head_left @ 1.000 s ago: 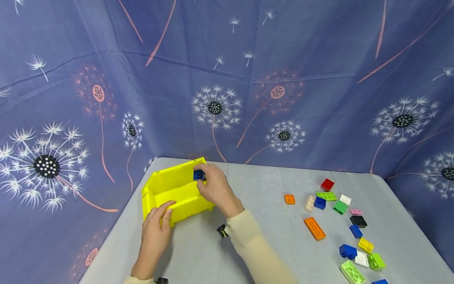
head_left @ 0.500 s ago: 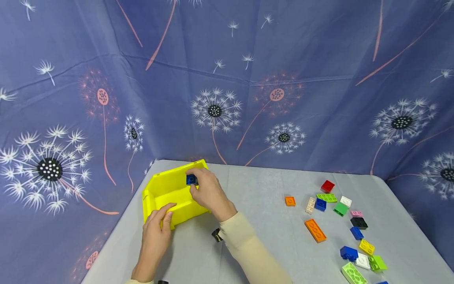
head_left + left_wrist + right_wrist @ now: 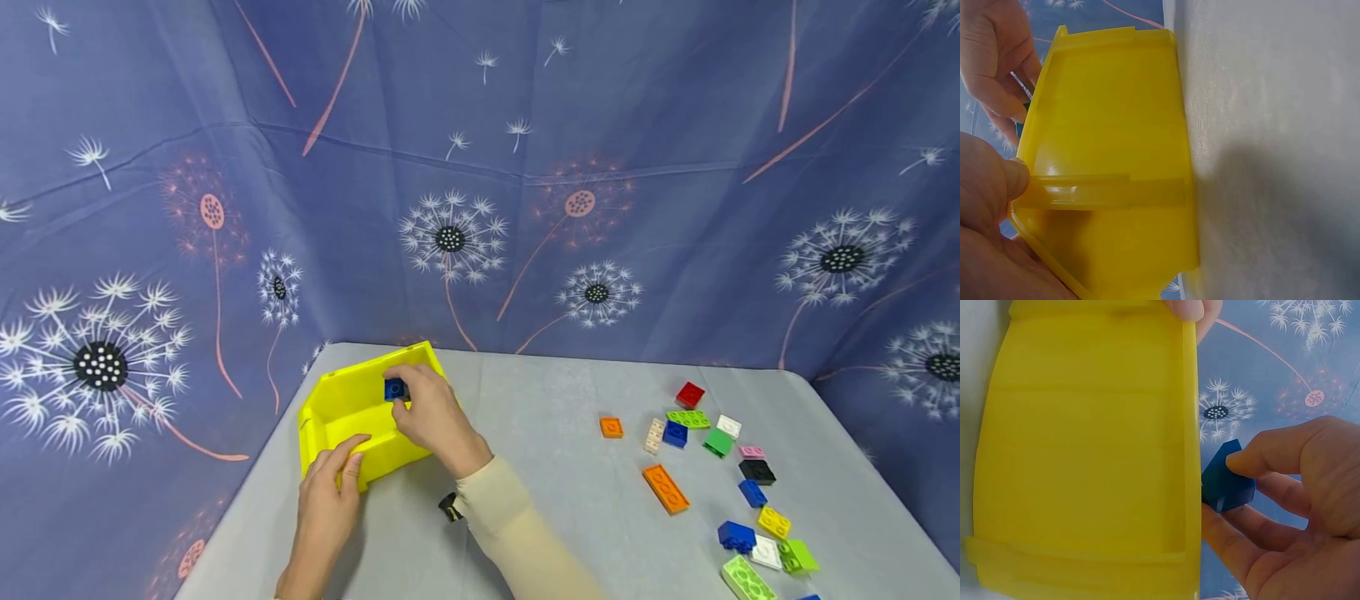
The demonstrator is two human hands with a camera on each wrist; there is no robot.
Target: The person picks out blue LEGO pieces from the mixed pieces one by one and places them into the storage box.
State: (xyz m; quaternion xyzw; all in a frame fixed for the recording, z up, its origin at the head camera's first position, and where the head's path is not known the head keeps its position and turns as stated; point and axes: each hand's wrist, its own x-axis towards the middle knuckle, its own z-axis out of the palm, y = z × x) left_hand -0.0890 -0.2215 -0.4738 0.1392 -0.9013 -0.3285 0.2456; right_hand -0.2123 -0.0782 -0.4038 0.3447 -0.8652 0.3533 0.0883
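A yellow bin [image 3: 397,450] stands at the left of the table, its near wall filling much of both wrist views. My left hand [image 3: 327,500] grips the near rim, thumb outside and fingers over the edge; the left wrist view shows the thumb against the wall of the bin [image 3: 1110,119]. Between thumb and fingers, my right hand [image 3: 435,417] pinches a dark blue toy brick [image 3: 395,389] above the bin's opening. In the right wrist view the blue brick [image 3: 1230,478] is tilted, close beside the rim.
Loose bricks lie on the right of the table, among them an orange long brick [image 3: 665,488], a red brick [image 3: 690,394], a black brick [image 3: 757,472] and a yellow brick [image 3: 774,522]. A patterned blue cloth [image 3: 510,208] hangs behind the table.
My right hand has moved left and slightly down with the blue brick, from the bin's right end toward its middle. The left hand stays on the rim.
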